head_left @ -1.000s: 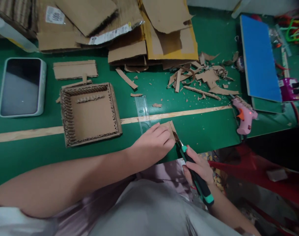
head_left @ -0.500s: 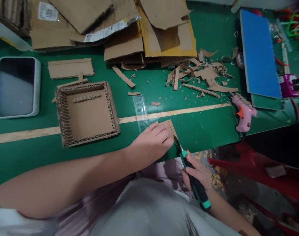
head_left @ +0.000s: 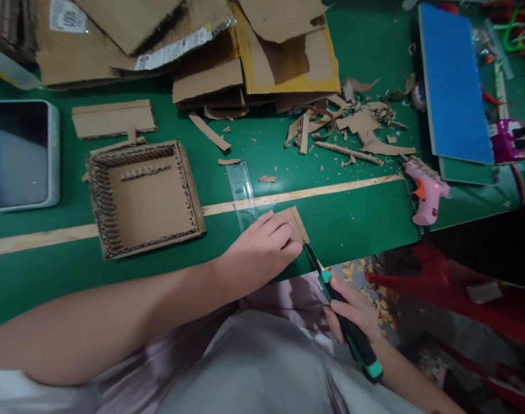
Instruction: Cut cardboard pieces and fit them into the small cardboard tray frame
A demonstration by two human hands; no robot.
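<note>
My left hand is closed, its curled fingers pressing a small cardboard piece flat near the table's front edge. Part of that piece is hidden under the fingers. A thin line runs along its right side. In my right hand is a utility knife with a black and green handle, gripped over the table edge. Its blade points up and left, with the tip at the lower right corner of the cardboard piece. Whether the tip touches it I cannot tell. A clear plastic ruler lies just beyond my left hand.
An open cardboard box stands left, beside a phone-like device. Cardboard sheets are stacked at the back. Scraps litter the table. A pink glue gun and a blue board lie right; a red stool is below.
My right hand has drawn the knife slightly down and right, so the blade has slid off the cardboard to its near corner. My left hand stays on the piece; the view has shifted a little.
</note>
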